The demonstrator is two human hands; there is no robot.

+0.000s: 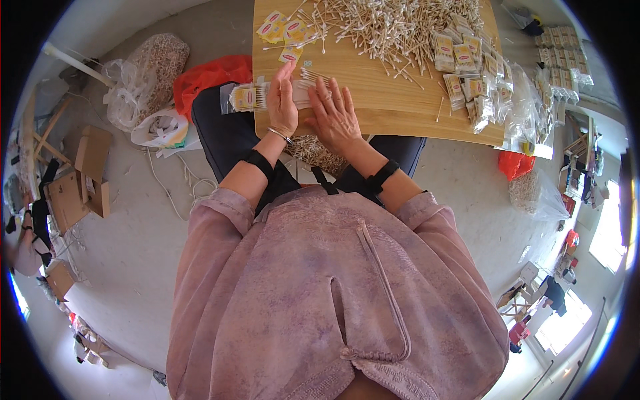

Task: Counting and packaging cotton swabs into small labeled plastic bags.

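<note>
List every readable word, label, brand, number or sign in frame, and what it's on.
No wording is copied out here; print by location:
Yellow-and-white cards, upper left of the table: red patch with lettering; finer print too small to read.
Swab packet beside the left hand: red patch on yellow; too small to read.
Packet pile, table's right side: similar red patches; too small to read.
Small pale mark on the tabletop: unclear.

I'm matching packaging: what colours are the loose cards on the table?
The cards are yellow and white with red marks, clearest in the head view.
</note>
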